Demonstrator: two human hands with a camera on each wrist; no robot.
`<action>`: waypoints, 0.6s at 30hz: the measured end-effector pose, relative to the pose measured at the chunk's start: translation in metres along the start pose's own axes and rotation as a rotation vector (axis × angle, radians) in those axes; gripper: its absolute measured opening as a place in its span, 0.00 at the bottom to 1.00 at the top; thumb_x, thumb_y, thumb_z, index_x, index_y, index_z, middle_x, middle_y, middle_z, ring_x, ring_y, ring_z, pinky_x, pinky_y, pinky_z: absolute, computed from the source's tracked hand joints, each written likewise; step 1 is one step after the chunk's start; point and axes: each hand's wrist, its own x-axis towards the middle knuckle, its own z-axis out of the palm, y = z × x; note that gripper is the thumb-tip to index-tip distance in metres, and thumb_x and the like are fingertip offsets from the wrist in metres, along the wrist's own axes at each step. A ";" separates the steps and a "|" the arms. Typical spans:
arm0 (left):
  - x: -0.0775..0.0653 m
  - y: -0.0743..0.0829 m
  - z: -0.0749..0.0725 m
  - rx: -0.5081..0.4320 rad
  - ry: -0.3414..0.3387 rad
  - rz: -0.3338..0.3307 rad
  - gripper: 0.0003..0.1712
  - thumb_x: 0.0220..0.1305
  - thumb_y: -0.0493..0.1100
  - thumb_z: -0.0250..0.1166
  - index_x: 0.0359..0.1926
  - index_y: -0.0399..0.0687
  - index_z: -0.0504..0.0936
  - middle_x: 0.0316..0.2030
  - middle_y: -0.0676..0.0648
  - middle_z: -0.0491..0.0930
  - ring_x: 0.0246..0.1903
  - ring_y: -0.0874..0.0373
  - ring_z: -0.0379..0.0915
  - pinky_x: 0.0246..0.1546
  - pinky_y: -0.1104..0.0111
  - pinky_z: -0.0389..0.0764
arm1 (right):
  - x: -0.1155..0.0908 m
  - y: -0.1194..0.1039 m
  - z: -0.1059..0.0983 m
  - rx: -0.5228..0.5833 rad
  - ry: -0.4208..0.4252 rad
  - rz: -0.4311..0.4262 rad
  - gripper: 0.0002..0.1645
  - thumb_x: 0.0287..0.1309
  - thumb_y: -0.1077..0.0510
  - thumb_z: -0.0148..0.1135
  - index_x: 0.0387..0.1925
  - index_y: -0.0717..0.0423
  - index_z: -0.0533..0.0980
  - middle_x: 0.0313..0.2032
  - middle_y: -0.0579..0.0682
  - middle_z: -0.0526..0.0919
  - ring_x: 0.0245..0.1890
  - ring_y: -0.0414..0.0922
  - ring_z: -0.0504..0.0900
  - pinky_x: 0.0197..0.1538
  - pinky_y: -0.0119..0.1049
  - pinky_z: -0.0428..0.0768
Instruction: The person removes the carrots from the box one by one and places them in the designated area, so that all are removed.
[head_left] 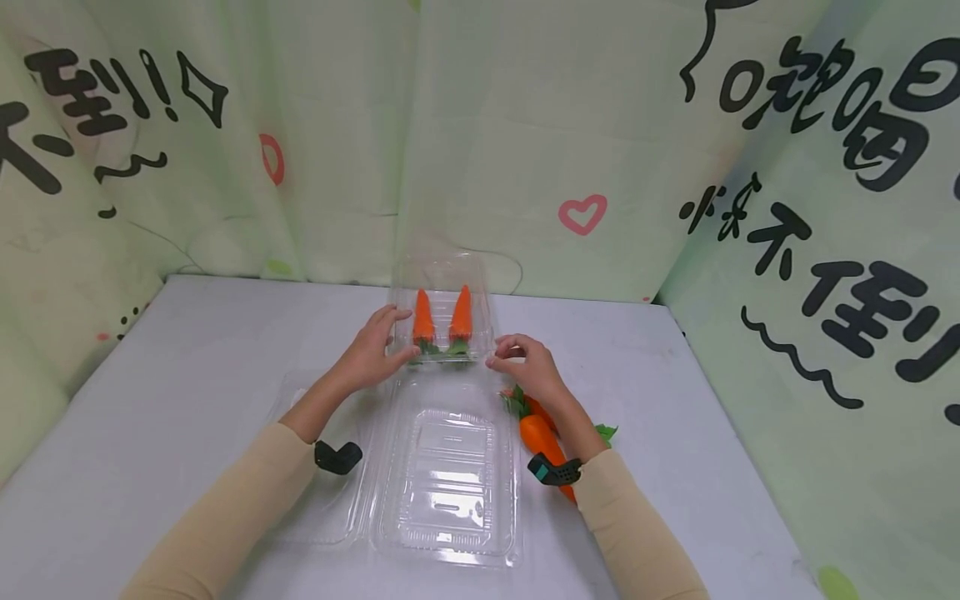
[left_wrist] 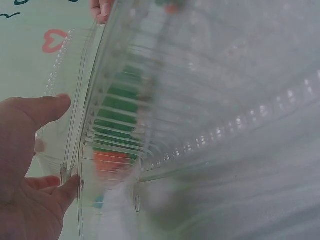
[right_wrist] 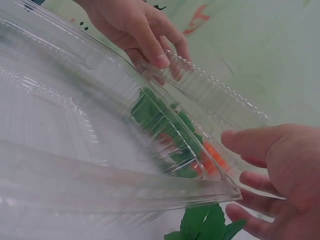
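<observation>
Two orange carrots with green tops lie side by side in a small clear plastic box at the table's back. Their tops face me. My left hand lies along the box's left side, fingers spread and thumb reaching across the front corner. The right hand is at the box's front right corner, with thumb and loosely bent fingers on either side of the edge. In the right wrist view, the right thumb is stretched out beside the box. More carrots lie partly beneath my right forearm.
A larger clear plastic container lies open in front of the small box, with a flat clear part spread to its left. The white table meets a printed curtain at the back and sides.
</observation>
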 end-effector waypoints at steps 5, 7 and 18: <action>0.001 -0.001 0.000 -0.015 -0.007 -0.032 0.48 0.55 0.49 0.72 0.72 0.47 0.58 0.75 0.39 0.47 0.62 0.40 0.69 0.58 0.51 0.77 | -0.003 0.001 -0.003 -0.014 -0.091 -0.003 0.27 0.51 0.48 0.72 0.49 0.50 0.70 0.60 0.51 0.73 0.62 0.53 0.72 0.56 0.44 0.81; 0.001 -0.001 0.000 -0.013 -0.005 -0.037 0.49 0.53 0.48 0.74 0.72 0.47 0.58 0.75 0.39 0.47 0.62 0.40 0.69 0.57 0.51 0.77 | -0.003 0.002 -0.004 -0.022 -0.139 -0.018 0.31 0.50 0.49 0.74 0.53 0.49 0.68 0.61 0.51 0.72 0.62 0.53 0.72 0.56 0.45 0.81; 0.002 -0.003 0.002 -0.011 0.015 -0.027 0.47 0.53 0.44 0.74 0.70 0.46 0.59 0.74 0.40 0.50 0.61 0.41 0.69 0.57 0.53 0.78 | -0.005 0.001 -0.001 -0.089 -0.196 -0.061 0.41 0.48 0.51 0.75 0.62 0.45 0.63 0.66 0.51 0.68 0.62 0.54 0.72 0.58 0.49 0.80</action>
